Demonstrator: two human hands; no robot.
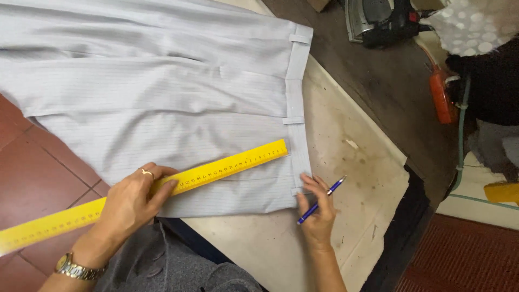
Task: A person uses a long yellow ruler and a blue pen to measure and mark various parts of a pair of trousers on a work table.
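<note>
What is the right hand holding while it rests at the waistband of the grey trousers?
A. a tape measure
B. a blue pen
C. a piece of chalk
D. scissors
B: the right hand holds a blue pen between its fingers, at the waistband edge of the grey trousers.

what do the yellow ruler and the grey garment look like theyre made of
Yellow ruler: probably plastic or painted metal; smooth, stiff, slightly glossy, with printed marks. Grey garment: woven suiting cloth, matte, with fine stripes, pressed folds and belt loops at the waistband.
</note>
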